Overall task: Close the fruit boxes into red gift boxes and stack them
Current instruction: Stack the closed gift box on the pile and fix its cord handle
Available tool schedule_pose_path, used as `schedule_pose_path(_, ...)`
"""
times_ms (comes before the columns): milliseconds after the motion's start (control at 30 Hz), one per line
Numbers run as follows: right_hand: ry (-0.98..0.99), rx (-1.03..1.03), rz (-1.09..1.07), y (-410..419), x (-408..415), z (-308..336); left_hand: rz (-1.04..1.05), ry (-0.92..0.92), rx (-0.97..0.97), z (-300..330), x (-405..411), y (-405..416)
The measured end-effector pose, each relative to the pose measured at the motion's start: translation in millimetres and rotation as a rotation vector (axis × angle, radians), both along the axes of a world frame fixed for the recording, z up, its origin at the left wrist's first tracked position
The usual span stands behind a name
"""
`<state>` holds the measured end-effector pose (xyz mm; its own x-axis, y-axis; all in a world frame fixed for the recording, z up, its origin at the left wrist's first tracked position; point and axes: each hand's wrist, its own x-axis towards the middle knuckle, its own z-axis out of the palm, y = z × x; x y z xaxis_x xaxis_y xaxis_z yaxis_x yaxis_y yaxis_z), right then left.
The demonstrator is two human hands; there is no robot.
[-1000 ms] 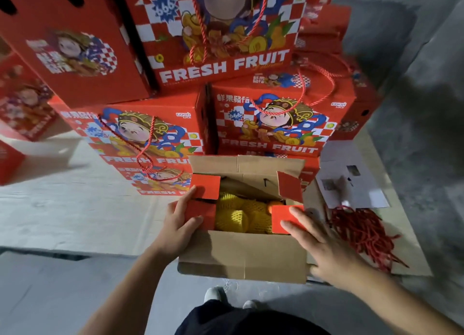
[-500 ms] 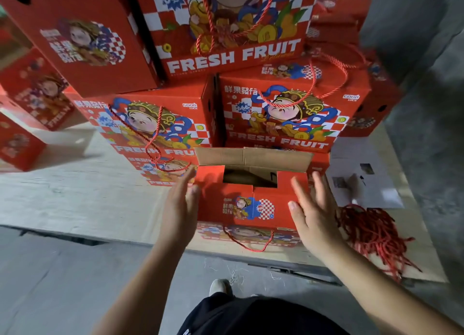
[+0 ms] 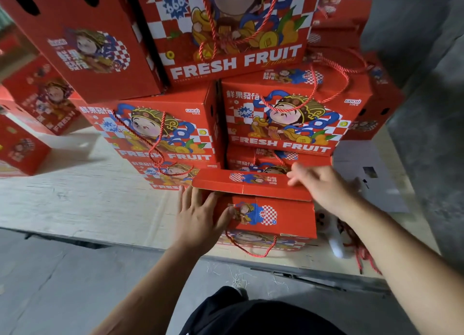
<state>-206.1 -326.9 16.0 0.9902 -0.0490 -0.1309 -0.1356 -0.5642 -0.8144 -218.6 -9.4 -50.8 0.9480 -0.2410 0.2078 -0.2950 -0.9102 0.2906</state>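
A red gift box (image 3: pixel 283 216) with a cartoon print stands at the near edge of the pale platform (image 3: pixel 75 199). Its near top flap lies down, and the far red flap (image 3: pixel 251 185) is folded forward over the opening. My left hand (image 3: pixel 198 216) lies flat with straight fingers against the box's left side and top, the thumb on the near flap. Blurred by motion, my right hand (image 3: pixel 324 186) has its fingers spread on the right end of the far flap. The fruit inside is hidden. A red rope handle (image 3: pixel 251 250) hangs from the box's front.
Closed red "FRESH FRUIT" boxes (image 3: pixel 281 118) are stacked right behind and to the left (image 3: pixel 160 131), with more above (image 3: pixel 226 28). A pile of red ropes (image 3: pixel 356 246) and white paper sheets (image 3: pixel 369 176) lie to the right. Grey concrete floor (image 3: pixel 75 284) lies below the platform edge.
The side flaps and near flap were folded in over the yellow fruit. The far flap has now come forward over the opening under my right hand. My left hand slid onto the box's left top.
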Motion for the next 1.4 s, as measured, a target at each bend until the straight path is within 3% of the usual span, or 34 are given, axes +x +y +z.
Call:
schedule_pose_path(133, 0.014, -0.271, 0.203, 7, -5, -13, 0.018, -0.049, -0.073, -3, -3, 1)
schedule_pose_path(300, -0.114, -0.681, 0.339, 9, 1, -12, 0.242, -0.029, -0.667, 2, -9, -3)
schedule_pose_path(367, -0.257, -0.741, 0.364, 11, 4, -10, 0.18, -0.058, -0.544, 14, 2, -2)
schedule_pose_path(433, -0.396, -0.778, 0.351, 12, 9, -9, -0.021, -0.073, -0.192, 29, 25, 0)
schedule_pose_path(500, -0.351, -0.842, 0.377, 15, 10, -9, -0.134, -0.075, 0.017, 44, 47, -1)
schedule_pose_path(600, -0.306, -0.948, 0.383, 20, -4, -25, -0.164, -0.085, 0.152, 47, 58, -3)
schedule_pose_path(833, -0.211, -0.961, 0.367, 23, -9, -30, -0.259, 0.191, 0.208, 28, 59, 0)
schedule_pose_path(1000, -0.118, -0.943, 0.454, 19, 3, -8, -0.227, 0.102, 0.331, 45, 77, -9)
schedule_pose_path(1133, -0.108, -0.925, 0.369, 27, -7, -19, -0.223, 0.056, 0.394, 43, 75, -15)
schedule_pose_path(1233, -0.114, -0.978, 0.317, 30, -13, -31, -0.226, 0.081, 0.332, 35, 68, -13)
schedule_pose_path(1400, 0.103, -0.805, 0.352, 29, -6, -35, -0.206, 0.075, 0.344, 32, 65, -15)
